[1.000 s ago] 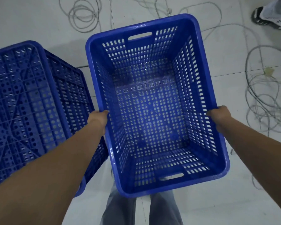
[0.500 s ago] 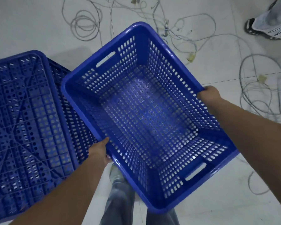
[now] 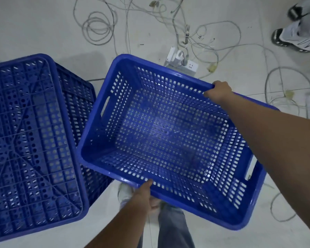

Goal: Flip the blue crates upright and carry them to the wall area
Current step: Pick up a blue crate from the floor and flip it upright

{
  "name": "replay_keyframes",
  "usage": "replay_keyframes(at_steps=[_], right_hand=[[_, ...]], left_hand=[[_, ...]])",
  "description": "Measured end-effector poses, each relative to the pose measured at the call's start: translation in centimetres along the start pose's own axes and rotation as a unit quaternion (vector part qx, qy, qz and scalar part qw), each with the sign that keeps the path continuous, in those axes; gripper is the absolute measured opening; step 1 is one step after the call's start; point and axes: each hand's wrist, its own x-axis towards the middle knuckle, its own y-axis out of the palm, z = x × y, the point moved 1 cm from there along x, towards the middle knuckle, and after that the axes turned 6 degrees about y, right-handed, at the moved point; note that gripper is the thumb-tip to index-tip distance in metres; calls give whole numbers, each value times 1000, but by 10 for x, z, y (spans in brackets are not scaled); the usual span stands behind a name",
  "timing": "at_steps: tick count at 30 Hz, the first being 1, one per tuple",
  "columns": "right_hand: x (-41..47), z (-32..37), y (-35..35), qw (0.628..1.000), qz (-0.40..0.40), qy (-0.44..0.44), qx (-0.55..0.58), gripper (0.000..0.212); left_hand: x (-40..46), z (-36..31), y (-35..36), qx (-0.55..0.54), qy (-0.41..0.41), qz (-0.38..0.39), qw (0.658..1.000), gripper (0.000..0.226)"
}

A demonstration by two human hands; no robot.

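I hold an upright, empty blue perforated crate (image 3: 125, 67) above the floor, its open top facing me and its long axis running left to right. My left hand (image 3: 144, 192) grips the near long rim from below. My right hand (image 3: 217, 92) grips the far long rim. A second blue crate (image 3: 30, 140) rests upside down on the floor at the left, its ribbed bottom facing up, close beside the held crate.
Loose white cables (image 3: 98, 27) sprawl over the pale tiled floor at the top and right, with a white power strip (image 3: 182, 64) just beyond the held crate. Another person's shoe (image 3: 297, 38) stands at the top right. My own legs (image 3: 172, 228) are below the crate.
The held crate has turned counterclockwise in my hands, from lengthwise away from me to lying across. My left hand came toward me and my right hand moved away.
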Motion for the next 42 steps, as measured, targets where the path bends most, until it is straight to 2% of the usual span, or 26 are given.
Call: replay_keyframes(at_steps=[3,6,10,12,15,16,18,20,24,25,27,29,33,37,42], right_hand=[[-2,6,2,999,35,-14,-1,52],[0,8,4,995,63,-12,77,58],[-14,0,3,983,85,-17,161,60],[-24,-13,2,980,87,-15,178,61],[-42,-43,1,980,70,22,187,62],[-47,-55,2,979,65,39,188,61],[-60,-81,3,977,40,78,196,58],[-67,-108,3,970,-1,123,211,56],[-73,-154,12,943,-49,212,251,61],[-75,-160,15,936,-56,222,268,62],[-70,-176,25,927,-67,230,289,73],[-63,-190,34,923,-74,245,289,73],[-56,-203,45,884,-87,293,353,63],[-57,-223,52,838,-52,339,424,47],[-56,-243,57,829,-6,333,448,27]], left_hand=[[6,6,0,45,-6,32,998,21],[13,2,-9,71,-34,56,995,25],[15,-19,-27,259,-35,93,961,37],[11,-47,-29,256,28,68,964,36],[4,-113,-31,190,174,-23,966,27],[-1,-136,-33,213,224,-58,949,30],[-13,-174,-40,294,309,-130,895,40],[-25,-200,-45,335,379,-164,847,44],[-30,-221,-53,327,443,-201,811,49],[-28,-222,-56,325,443,-209,809,52],[-21,-219,-60,318,411,-211,828,60],[-13,-212,-60,309,387,-193,847,61],[-7,-208,-61,274,394,-184,858,67],[-6,-222,-61,232,355,-161,891,64],[-10,-221,-64,224,314,-123,914,59]])
